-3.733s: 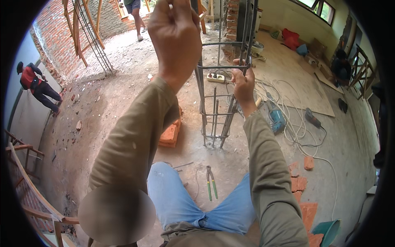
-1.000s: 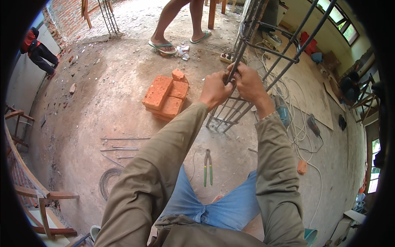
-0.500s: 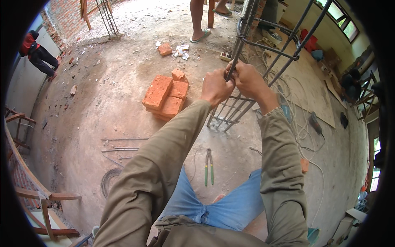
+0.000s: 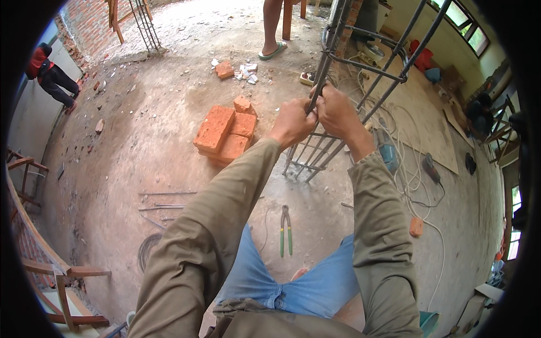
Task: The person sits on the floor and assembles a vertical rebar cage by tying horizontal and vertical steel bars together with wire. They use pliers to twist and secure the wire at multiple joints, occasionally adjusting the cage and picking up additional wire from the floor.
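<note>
A column cage of dark steel rebar (image 4: 385,96) with stirrups tied across it rises in front of me. Both of my hands meet at its near left upright bar. My left hand (image 4: 293,120) is closed, with its thumb and fingers against the bar from the left. From the other side my right hand (image 4: 337,114) is closed around the same bar, knuckles upward. Any thin wire between the fingers is too small or hidden to make out. Green-handled pincers (image 4: 286,232) lie on the ground between my knees.
Stacked orange bricks (image 4: 217,129) stand left of the cage. Loose rods (image 4: 163,207) and a wire coil (image 4: 147,248) lie by my left arm. To the right are cables, power tools (image 4: 430,169) and a brick piece (image 4: 416,227). Two people stand farther off.
Both hands have shifted slightly down and left while staying at the same bar. The far person's legs have moved a little, with one foot now out of sight.
</note>
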`<state>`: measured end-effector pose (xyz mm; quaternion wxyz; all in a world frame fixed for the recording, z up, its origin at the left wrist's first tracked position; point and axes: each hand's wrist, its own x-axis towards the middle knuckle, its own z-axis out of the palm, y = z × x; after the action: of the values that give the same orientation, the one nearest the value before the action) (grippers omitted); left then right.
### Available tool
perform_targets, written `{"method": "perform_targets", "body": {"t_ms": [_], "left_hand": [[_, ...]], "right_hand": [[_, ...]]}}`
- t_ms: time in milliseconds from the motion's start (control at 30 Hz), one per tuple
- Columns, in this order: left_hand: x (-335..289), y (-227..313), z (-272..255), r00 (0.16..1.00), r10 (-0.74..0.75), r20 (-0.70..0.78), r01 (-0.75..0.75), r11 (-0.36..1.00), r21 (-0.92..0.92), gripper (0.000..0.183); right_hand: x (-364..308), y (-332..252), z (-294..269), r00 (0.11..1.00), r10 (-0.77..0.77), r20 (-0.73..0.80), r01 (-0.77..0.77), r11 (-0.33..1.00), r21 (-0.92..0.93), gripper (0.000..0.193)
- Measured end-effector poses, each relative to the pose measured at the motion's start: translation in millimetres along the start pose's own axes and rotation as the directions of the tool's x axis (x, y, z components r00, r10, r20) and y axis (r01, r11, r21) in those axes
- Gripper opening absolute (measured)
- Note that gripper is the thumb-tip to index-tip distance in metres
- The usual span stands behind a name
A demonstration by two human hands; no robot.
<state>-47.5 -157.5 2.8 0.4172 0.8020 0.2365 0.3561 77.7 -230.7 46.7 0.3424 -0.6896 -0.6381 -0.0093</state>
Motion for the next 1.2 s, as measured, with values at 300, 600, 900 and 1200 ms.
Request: {"method": "perform_targets", "body": {"t_ms": [300,600,900,1200], "left_hand": [[-1,2,-5,0.996,-0.022,0.090,0.015,0.996,0.083,0.025],[-6,-1,-1,1.000,0.010,0.029,-0.009,1.000,-0.022,0.020],[-4,-2,-4,0.993,0.004,0.121,-0.009,0.999,0.035,0.023],[-6,3,-3,0.997,0.025,0.072,-0.024,0.999,-0.024,0.021]], "right_hand": [[-6,-14,-11,0.994,0.098,-0.045,-0.094,0.992,0.080,0.016],[-14,-13,-8,0.990,0.110,-0.083,-0.096,0.982,0.160,0.014],[-17,-16,-10,0.992,0.101,-0.069,-0.085,0.973,0.213,0.014],[-17,-18,-8,0.986,0.106,-0.132,-0.074,0.971,0.228,0.012]]}}
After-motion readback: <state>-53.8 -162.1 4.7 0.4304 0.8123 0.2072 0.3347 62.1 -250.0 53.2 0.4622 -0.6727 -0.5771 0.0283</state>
